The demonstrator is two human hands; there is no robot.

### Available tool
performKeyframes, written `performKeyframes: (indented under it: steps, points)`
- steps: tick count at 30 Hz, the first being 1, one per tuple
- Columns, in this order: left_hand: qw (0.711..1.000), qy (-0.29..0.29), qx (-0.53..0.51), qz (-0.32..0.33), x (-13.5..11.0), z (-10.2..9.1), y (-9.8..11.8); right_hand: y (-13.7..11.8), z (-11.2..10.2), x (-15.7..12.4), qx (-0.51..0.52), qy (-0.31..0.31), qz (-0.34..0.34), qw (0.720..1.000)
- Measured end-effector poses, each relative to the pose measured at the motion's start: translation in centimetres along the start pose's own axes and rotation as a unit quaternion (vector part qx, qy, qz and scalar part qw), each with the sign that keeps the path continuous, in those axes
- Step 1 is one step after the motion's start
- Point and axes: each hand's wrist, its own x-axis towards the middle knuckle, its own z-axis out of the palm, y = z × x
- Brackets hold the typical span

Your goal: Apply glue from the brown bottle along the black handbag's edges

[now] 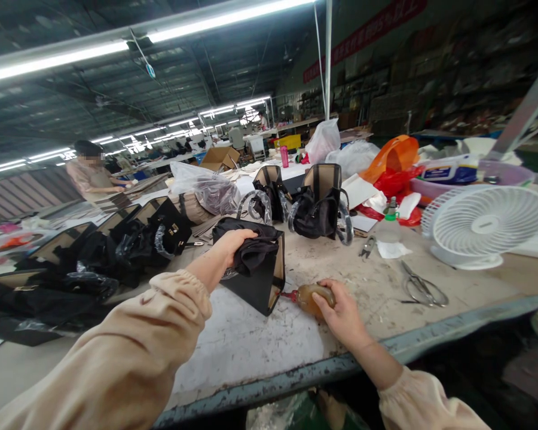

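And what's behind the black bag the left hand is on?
Behind the held bag, one black bag stands on the table, with a second black bag to its right. The held bag and left hand cover the tabletop just behind, so I can't see there.

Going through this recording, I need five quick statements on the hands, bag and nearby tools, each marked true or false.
1. The right hand holds a squeeze bottle with a red tip. True.
2. The left hand holds a black bag. True.
3. The red tip points away from the black bag. False: toward its edge.
4. The scissors lie on the table. True.
5. The white fan is left of the scissors in view. False: right.
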Motion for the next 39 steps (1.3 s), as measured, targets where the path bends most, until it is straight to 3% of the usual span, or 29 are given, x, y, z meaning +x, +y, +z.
performKeyframes:
  steps: [5, 13, 27, 39]
  points:
    - [1.000, 0.007, -0.001, 0.005, -0.1, 0.0, 0.0, 0.7, 0.6, 0.1, -0.026, 0.028, -0.018, 0.999]
    - [1.000, 0.003, 0.014, -0.014, -1.8, 0.9, 0.6, 0.2, 0.3, 0.4, -0.033, 0.017, -0.088, 0.995]
    - [0.999, -0.003, 0.030, -0.027, -1.3, 0.5, 0.4, -0.6, -0.7, 2.4, -0.030, 0.081, -0.073, 0.994]
    - [0.997, -0.007, 0.059, -0.039, -1.4, 0.6, 0.5, -1.6, -1.3, 4.6, -0.004, 0.128, -0.120, 0.984]
